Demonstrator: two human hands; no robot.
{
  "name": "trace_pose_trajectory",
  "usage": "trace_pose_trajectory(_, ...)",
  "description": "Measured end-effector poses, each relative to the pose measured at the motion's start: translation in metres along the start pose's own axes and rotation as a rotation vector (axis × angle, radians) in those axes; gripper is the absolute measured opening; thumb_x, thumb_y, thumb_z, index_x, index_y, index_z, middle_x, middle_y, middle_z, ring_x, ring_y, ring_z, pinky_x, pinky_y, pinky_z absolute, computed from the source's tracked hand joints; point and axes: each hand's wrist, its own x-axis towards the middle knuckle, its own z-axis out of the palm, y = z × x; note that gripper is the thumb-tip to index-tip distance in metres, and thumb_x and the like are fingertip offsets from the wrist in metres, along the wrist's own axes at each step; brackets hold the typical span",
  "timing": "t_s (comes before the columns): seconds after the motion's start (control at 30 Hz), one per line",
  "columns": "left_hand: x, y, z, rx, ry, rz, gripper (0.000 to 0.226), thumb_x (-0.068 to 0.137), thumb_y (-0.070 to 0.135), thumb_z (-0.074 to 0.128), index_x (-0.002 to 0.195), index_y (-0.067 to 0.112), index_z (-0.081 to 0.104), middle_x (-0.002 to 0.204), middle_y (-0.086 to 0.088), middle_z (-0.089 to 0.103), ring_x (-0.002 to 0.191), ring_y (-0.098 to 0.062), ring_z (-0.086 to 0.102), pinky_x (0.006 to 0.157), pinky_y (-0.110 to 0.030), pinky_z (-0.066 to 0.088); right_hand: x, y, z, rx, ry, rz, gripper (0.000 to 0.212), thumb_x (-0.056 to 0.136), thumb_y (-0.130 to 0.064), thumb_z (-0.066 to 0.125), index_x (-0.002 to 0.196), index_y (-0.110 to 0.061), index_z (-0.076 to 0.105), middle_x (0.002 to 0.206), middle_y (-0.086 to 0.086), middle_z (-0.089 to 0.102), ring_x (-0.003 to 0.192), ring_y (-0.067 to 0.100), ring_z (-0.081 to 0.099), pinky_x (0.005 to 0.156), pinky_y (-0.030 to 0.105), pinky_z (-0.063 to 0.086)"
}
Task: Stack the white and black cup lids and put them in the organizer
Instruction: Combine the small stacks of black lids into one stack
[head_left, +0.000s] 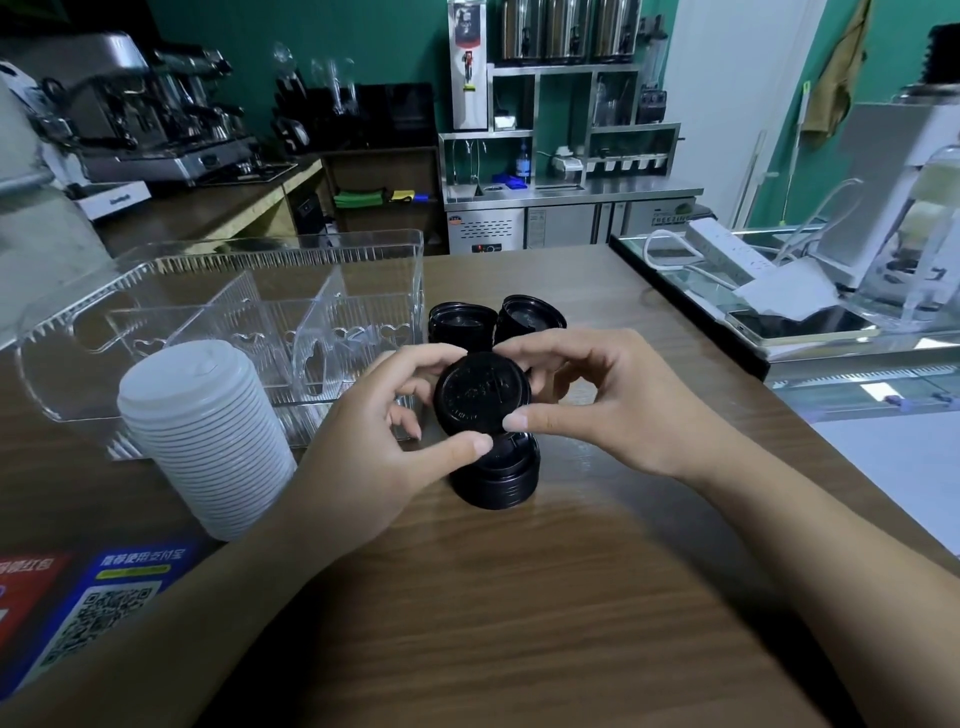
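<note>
The wooden counter (519, 597) carries one clear plastic organizer (234, 312) with several compartments, standing at the back left. Just in front of it stands one tall stack of white lids (208, 441). There are three groups of black lids on the counter: two small piles (462, 325) (530, 317) behind the hands and one short black stack (496, 478) below them. The left hand (374, 441) and the right hand (597, 405) pinch together one single black lid (480, 395) by its rim, tilted, just above the short black stack.

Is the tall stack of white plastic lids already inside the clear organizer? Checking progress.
No, the tall stack of white plastic lids stands on the wooden table.
</note>
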Motion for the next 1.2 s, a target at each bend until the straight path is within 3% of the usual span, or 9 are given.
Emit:
trace_pose_trajectory(0.17, -0.005, 0.003, 0.003, 0.016, -0.045, -0.017, 0.057, 0.091, 0.029, 0.095, 0.141, 0.041, 0.071, 0.14, 0.015, 0.071, 0.14, -0.011, 0.066, 0.112, -0.046, 0.058, 0.001, 0.004, -0.008, -0.103, -0.073, -0.06, 0.04, 0.086, -0.025, 0.097, 0.124, -0.024, 0.083, 0.112, -0.008, 0.079, 0.099, 0.021, 0.072, 0.091, 0.035, 0.057)
trace_pose_trajectory(0.23, -0.006, 0.003, 0.005, 0.023, -0.084, -0.038, 0.052, 0.093, 0.031, 0.094, 0.139, 0.04, 0.07, 0.14, 0.019, 0.073, 0.142, -0.004, 0.065, 0.12, -0.045, 0.054, 0.0, 0.006, -0.009, -0.096, -0.099, -0.048, 0.036, 0.086, -0.024, 0.097, 0.12, -0.023, 0.084, 0.112, -0.005, 0.08, 0.102, 0.022, 0.072, 0.093, 0.035, 0.057)
trace_pose_trajectory(0.3, -0.008, 0.003, 0.006, 0.051, -0.109, -0.057, 0.049, 0.094, 0.035, 0.093, 0.137, 0.041, 0.07, 0.137, 0.026, 0.075, 0.141, 0.002, 0.064, 0.123, -0.041, 0.052, 0.0, 0.008, -0.009, -0.104, -0.12, -0.038, 0.035, 0.086, -0.026, 0.097, 0.119, -0.024, 0.084, 0.111, -0.004, 0.08, 0.104, 0.022, 0.072, 0.097, 0.044, 0.059)
trace_pose_trajectory(0.4, -0.008, 0.001, 0.007, 0.063, -0.141, -0.087, 0.047, 0.095, 0.038, 0.091, 0.137, 0.041, 0.07, 0.135, 0.029, 0.075, 0.138, 0.008, 0.064, 0.124, -0.035, 0.051, 0.001, 0.012, -0.009, -0.151, -0.146, -0.029, 0.035, 0.085, -0.031, 0.098, 0.118, -0.025, 0.085, 0.112, -0.003, 0.082, 0.107, 0.022, 0.074, 0.1, 0.048, 0.058)
trace_pose_trajectory(0.53, -0.007, -0.003, 0.008, 0.079, -0.157, -0.107, 0.047, 0.096, 0.041, 0.091, 0.139, 0.04, 0.071, 0.135, 0.027, 0.077, 0.134, 0.008, 0.067, 0.122, -0.034, 0.052, -0.001, 0.014, -0.009, -0.136, -0.179, 0.035, 0.033, 0.087, -0.03, 0.097, 0.117, -0.023, 0.086, 0.104, -0.004, 0.084, 0.1, 0.015, 0.076, 0.1, 0.038, 0.06)
trace_pose_trajectory(0.7, -0.008, -0.003, 0.009, 0.131, -0.148, -0.083, 0.048, 0.097, 0.044, 0.088, 0.143, 0.038, 0.072, 0.133, 0.028, 0.077, 0.132, 0.011, 0.067, 0.119, -0.025, 0.053, 0.0, 0.014, -0.009, -0.118, -0.196, 0.061, 0.03, 0.088, -0.029, 0.096, 0.116, -0.023, 0.086, 0.099, -0.002, 0.084, 0.097, 0.019, 0.078, 0.097, 0.028, 0.059)
trace_pose_trajectory(0.93, -0.008, -0.004, 0.012, 0.17, -0.147, -0.08, 0.061, 0.096, 0.051, 0.087, 0.152, 0.035, 0.069, 0.14, 0.027, 0.073, 0.135, 0.015, 0.063, 0.116, -0.014, 0.05, -0.001, 0.015, -0.011, -0.117, -0.196, 0.1, 0.032, 0.084, -0.028, 0.098, 0.114, -0.02, 0.088, 0.101, -0.005, 0.085, 0.099, 0.017, 0.08, 0.096, 0.024, 0.06)
trace_pose_trajectory(1.07, -0.008, -0.006, 0.01, 0.117, -0.166, -0.129, 0.077, 0.085, 0.065, 0.089, 0.153, 0.035, 0.069, 0.143, 0.023, 0.075, 0.135, 0.012, 0.066, 0.118, -0.021, 0.053, -0.002, 0.014, -0.011, -0.13, -0.201, 0.125, 0.033, 0.083, -0.028, 0.099, 0.113, -0.022, 0.088, 0.099, -0.007, 0.085, 0.098, 0.015, 0.08, 0.091, 0.02, 0.059)
trace_pose_trajectory(1.2, -0.006, -0.009, 0.008, 0.029, -0.163, -0.205, 0.071, 0.086, 0.041, 0.101, 0.15, 0.03, 0.073, 0.14, 0.019, 0.079, 0.133, 0.007, 0.07, 0.12, -0.031, 0.056, -0.002, 0.013, -0.009, -0.149, -0.182, 0.104, 0.035, 0.082, -0.031, 0.099, 0.114, -0.021, 0.088, 0.1, -0.007, 0.084, 0.097, 0.011, 0.079, 0.092, 0.017, 0.056)
